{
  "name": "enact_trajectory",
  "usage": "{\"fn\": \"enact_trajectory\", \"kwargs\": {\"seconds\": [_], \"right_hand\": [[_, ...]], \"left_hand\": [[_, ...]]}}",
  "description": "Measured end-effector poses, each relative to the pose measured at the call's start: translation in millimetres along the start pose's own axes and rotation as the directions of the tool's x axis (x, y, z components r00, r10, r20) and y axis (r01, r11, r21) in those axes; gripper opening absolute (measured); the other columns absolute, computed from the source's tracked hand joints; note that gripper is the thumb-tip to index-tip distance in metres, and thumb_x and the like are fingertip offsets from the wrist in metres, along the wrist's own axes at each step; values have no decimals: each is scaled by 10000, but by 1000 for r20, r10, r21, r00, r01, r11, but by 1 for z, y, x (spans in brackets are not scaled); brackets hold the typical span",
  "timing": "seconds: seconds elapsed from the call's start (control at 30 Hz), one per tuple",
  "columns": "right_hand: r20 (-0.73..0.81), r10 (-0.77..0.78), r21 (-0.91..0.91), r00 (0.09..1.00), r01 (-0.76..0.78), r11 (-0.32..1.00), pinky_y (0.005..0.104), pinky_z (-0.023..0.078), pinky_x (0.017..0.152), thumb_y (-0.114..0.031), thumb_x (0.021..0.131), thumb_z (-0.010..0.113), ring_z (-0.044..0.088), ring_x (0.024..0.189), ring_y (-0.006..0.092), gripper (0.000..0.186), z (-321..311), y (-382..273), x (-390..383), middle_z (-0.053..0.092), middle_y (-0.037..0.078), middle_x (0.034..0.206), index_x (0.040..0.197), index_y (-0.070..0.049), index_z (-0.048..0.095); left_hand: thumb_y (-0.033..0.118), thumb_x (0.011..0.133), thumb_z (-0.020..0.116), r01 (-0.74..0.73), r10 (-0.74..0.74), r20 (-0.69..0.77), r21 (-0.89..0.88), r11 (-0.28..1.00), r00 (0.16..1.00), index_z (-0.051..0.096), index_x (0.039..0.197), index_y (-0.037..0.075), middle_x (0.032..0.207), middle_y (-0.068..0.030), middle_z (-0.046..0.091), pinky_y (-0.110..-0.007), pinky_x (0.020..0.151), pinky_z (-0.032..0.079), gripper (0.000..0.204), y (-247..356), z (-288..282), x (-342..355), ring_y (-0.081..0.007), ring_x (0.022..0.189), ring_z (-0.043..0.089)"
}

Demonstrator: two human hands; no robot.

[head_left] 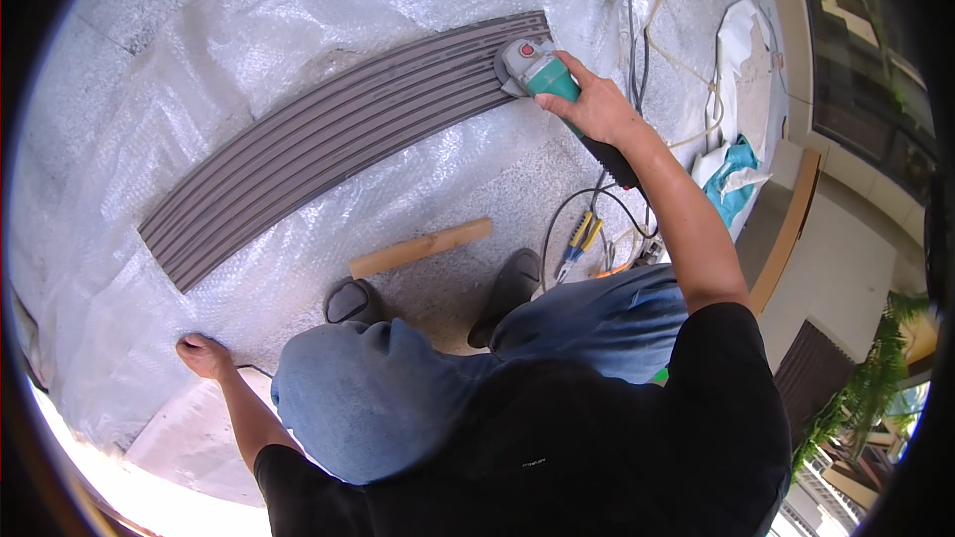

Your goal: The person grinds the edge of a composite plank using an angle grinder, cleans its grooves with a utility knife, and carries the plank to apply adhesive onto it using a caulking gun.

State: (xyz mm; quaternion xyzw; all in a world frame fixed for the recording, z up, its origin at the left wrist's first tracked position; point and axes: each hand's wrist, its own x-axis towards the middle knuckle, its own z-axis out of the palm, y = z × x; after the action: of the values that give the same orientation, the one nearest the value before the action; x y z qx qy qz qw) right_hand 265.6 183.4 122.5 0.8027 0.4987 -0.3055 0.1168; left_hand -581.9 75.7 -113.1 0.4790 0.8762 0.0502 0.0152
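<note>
My right hand (597, 109) is wrapped round the body of a teal and grey angle grinder (555, 78) with a black rear end. The grinder's head and disc rest at or just over the right end of a long dark brown grooved panel (368, 134); whether the disc touches it I cannot tell. The panel lies slantwise on clear bubble wrap (229, 60). Off the panel's left end, low over the wrap, my left hand (204, 355) has its fingers curled in. Anything inside them is hidden. A thin dark cord shows near that wrist.
A short wooden batten (423, 246) lies between the panel and my shoes (507, 293). To the right are a yellow-and-blue-handled tool (580, 242), looping black cables (634, 40), a pale rope and a teal and white bag (734, 179). A wall and plants stand at far right.
</note>
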Motion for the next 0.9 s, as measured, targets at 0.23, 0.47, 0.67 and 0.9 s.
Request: {"fn": "enact_trajectory", "kwargs": {"seconds": [0.23,0.47,0.67,0.9], "right_hand": [[-99,133,-79,986,-141,987,505,545,1026,-708,900,734,695,1165,513,970,-27,48,18,726,340,1210,1659,-201,407],[109,-211,-13,971,214,977,555,583,916,-542,949,738,721,1007,522,857,7,-89,-37,750,327,1006,1619,-114,418],[231,-209,53,950,202,978,556,577,934,-573,952,738,712,1021,537,895,23,-107,-26,747,323,1040,1660,-170,367],[55,16,10,998,-17,1000,493,519,1096,-627,912,741,663,1240,510,942,-9,21,-3,699,341,1293,1664,-183,390]], "left_hand": [[417,1052,457,-10,10,-17,11,1000,1000,673,1221,-16,1242,-255,691,-515,999,495,513,5,-1,-2,-457,1152,635],[425,1048,456,-17,18,-14,7,1000,1000,670,1199,-10,1228,-250,690,-524,987,496,508,12,1,-1,-456,1145,634],[424,1052,450,9,-9,-5,4,1000,1000,665,1179,-12,1215,-254,689,-532,979,493,503,7,0,-2,-466,1115,632],[420,1053,456,-24,24,-20,-1,1000,1000,673,1182,-20,1202,-263,691,-524,977,498,508,-1,4,1,-462,1111,637]]}}
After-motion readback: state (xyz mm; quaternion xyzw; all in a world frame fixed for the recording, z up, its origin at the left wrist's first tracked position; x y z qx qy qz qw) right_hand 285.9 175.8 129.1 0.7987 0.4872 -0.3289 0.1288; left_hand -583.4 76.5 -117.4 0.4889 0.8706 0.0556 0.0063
